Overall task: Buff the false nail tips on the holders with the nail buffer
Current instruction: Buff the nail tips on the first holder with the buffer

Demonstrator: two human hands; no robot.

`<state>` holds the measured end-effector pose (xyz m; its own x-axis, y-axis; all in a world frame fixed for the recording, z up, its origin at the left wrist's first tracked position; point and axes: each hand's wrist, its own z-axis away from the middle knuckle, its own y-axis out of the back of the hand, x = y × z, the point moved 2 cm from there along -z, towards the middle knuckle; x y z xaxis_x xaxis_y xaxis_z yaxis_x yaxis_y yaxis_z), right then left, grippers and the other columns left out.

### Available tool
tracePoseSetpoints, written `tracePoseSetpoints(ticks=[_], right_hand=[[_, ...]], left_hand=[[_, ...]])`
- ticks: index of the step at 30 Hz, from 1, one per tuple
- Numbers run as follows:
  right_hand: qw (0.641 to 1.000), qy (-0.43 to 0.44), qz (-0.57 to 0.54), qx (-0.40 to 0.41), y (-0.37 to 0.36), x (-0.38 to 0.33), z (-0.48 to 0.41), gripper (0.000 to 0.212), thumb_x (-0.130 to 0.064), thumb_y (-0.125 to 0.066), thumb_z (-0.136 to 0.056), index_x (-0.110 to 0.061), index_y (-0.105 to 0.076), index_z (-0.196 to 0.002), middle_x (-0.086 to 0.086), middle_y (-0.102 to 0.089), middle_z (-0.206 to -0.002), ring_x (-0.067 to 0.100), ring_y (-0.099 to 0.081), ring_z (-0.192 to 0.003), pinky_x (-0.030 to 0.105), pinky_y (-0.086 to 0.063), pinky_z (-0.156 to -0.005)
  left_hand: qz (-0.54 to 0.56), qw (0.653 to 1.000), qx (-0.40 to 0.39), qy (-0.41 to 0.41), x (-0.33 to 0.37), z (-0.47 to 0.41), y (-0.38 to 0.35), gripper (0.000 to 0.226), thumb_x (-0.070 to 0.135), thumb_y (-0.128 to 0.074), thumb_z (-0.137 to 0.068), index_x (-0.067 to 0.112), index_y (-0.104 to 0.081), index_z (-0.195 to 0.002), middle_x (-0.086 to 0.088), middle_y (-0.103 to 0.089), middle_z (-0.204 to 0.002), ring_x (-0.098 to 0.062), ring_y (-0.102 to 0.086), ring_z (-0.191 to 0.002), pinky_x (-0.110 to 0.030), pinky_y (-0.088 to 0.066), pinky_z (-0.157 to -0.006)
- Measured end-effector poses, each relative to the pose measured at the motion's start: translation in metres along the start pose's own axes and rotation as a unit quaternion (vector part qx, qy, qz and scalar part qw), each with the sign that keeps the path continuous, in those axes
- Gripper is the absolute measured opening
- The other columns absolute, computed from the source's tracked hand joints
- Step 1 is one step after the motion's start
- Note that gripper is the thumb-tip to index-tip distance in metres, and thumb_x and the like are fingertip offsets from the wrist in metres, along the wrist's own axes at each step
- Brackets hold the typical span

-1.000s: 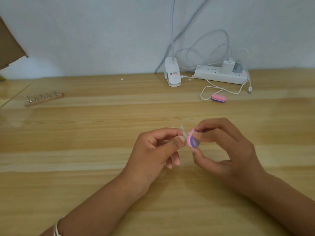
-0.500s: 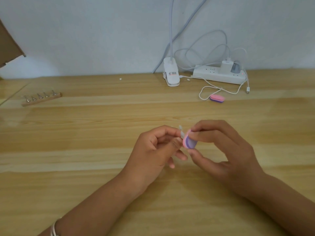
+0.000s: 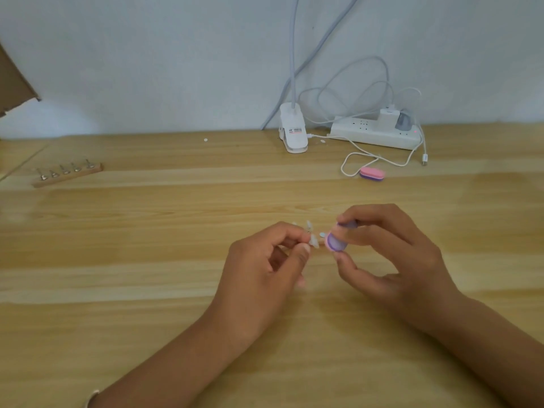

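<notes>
Buffer (image 3: 335, 242) pinched in right hand (image 3: 391, 254), just beside nail tip (image 3: 314, 241) whose holder (image 3: 307, 231) left hand (image 3: 265, 260) pinches. Best done with light short strokes, holder braced steady.

A plain, pale grey-blue wall (image 3: 147, 54) runs behind a light wooden counter (image 3: 117, 319) of long grained planks. A white clip lamp (image 3: 293, 132) stands at the counter's back edge, its gooseneck rising out of view. Just beside it lies a white power strip (image 3: 374, 132) with plugged-in chargers and a looping white cable (image 3: 353, 160). Brown cardboard (image 3: 11, 83) juts in at the left edge.
</notes>
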<state>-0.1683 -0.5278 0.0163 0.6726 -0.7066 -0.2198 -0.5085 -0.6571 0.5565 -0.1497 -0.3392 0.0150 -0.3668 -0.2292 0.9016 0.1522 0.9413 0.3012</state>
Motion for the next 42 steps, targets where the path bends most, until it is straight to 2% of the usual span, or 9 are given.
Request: tracePoseSetpoints(ticks=[4, 8, 14, 18, 21, 25, 31, 35, 42], right_hand=[[0.998, 0.056, -0.003, -0.040, -0.007, -0.005, 0.002, 0.012, -0.007, -0.071, -0.089, 0.001, -0.075, -0.097, 0.014, -0.066, -0.106, 0.023, -0.064, -0.097, 0.026, -0.048, -0.090], [1.000, 0.005, -0.001, -0.024, -0.003, 0.003, -0.001, 0.011, -0.008, -0.071, -0.087, 0.000, -0.074, -0.095, 0.012, -0.066, -0.106, 0.022, -0.065, -0.096, 0.025, -0.048, -0.087], [0.999, 0.023, 0.006, -0.046, -0.010, 0.000, 0.000, 0.013, -0.003, -0.074, -0.081, -0.001, -0.073, -0.094, 0.013, -0.066, -0.106, 0.019, -0.062, -0.098, 0.022, -0.047, -0.090], [1.000, 0.005, -0.021, -0.016, -0.004, 0.001, 0.002, 0.014, -0.008, -0.072, -0.084, 0.000, -0.074, -0.096, 0.010, -0.065, -0.106, 0.020, -0.064, -0.099, 0.025, -0.049, -0.088], [0.996, 0.047, -0.064, -0.035, -0.008, -0.009, 0.004, 0.016, -0.009, -0.069, -0.087, -0.005, -0.070, -0.102, 0.011, -0.064, -0.109, 0.020, -0.063, -0.102, 0.025, -0.048, -0.090], [0.999, -0.008, -0.048, -0.009, -0.004, 0.003, 0.000, 0.017, -0.012, -0.068, -0.086, 0.000, -0.072, -0.098, 0.011, -0.064, -0.106, 0.019, -0.065, -0.100, 0.029, -0.051, -0.088], [0.995, 0.083, -0.047, 0.007, -0.006, -0.008, 0.003, 0.017, -0.007, -0.073, -0.087, -0.003, -0.070, -0.103, 0.012, -0.066, -0.105, 0.023, -0.066, -0.099, 0.031, -0.053, -0.087], [0.998, 0.047, -0.029, 0.021, 0.001, 0.000, -0.002, 0.013, -0.007, -0.072, -0.087, 0.001, -0.073, -0.097, 0.011, -0.067, -0.099, 0.023, -0.067, -0.094, 0.035, -0.053, -0.082], [0.993, 0.116, 0.000, 0.003, 0.002, 0.004, -0.002, 0.014, -0.006, -0.072, -0.091, -0.006, -0.070, -0.105, 0.015, -0.067, -0.101, 0.027, -0.066, -0.093, 0.035, -0.053, -0.083]], left_hand=[[-0.122, 0.990, -0.015, -0.065, 0.003, 0.002, 0.000, 0.011, 0.018, -0.061, -0.091, 0.025, -0.068, -0.094, 0.014, -0.065, -0.074, -0.010, -0.065, -0.058, -0.026, -0.049, -0.056], [-0.134, 0.990, -0.006, -0.049, 0.001, 0.000, 0.000, 0.014, 0.016, -0.064, -0.091, 0.029, -0.067, -0.090, 0.018, -0.061, -0.070, -0.008, -0.063, -0.059, -0.026, -0.047, -0.057], [-0.145, 0.987, -0.032, -0.059, 0.002, 0.001, -0.001, 0.016, 0.017, -0.063, -0.090, 0.033, -0.067, -0.089, 0.018, -0.064, -0.075, -0.009, -0.063, -0.059, -0.017, -0.043, -0.054], [-0.078, 0.996, -0.042, -0.008, 0.001, 0.000, 0.001, 0.019, 0.010, -0.063, -0.091, 0.028, -0.067, -0.086, 0.014, -0.069, -0.080, -0.007, -0.066, -0.054, -0.017, -0.044, -0.053], [0.037, 0.995, -0.084, 0.043, 0.003, 0.002, 0.000, 0.015, 0.008, -0.057, -0.095, 0.018, -0.069, -0.093, 0.007, -0.074, -0.084, -0.019, -0.070, -0.057, -0.030, -0.051, -0.054], [0.097, 0.986, -0.104, 0.082, 0.005, 0.001, 0.001, 0.014, 0.008, -0.053, -0.097, 0.015, -0.065, -0.095, 0.001, -0.075, -0.089, -0.026, -0.069, -0.056, -0.030, -0.050, -0.055], [0.176, 0.969, -0.148, 0.087, 0.006, 0.000, 0.001, 0.010, 0.015, -0.059, -0.090, 0.010, -0.067, -0.093, -0.009, -0.074, -0.080, -0.026, -0.065, -0.049, -0.031, -0.050, -0.054], [0.187, 0.966, -0.155, 0.093, 0.005, -0.002, 0.003, 0.015, 0.018, -0.058, -0.088, 0.007, -0.066, -0.094, -0.010, -0.075, -0.087, -0.025, -0.064, -0.052, -0.030, -0.050, -0.055], [0.174, 0.966, -0.164, 0.093, 0.003, -0.004, 0.002, 0.018, 0.018, -0.055, -0.088, 0.006, -0.068, -0.091, -0.011, -0.072, -0.078, -0.026, -0.064, -0.052, -0.032, -0.049, -0.055]])
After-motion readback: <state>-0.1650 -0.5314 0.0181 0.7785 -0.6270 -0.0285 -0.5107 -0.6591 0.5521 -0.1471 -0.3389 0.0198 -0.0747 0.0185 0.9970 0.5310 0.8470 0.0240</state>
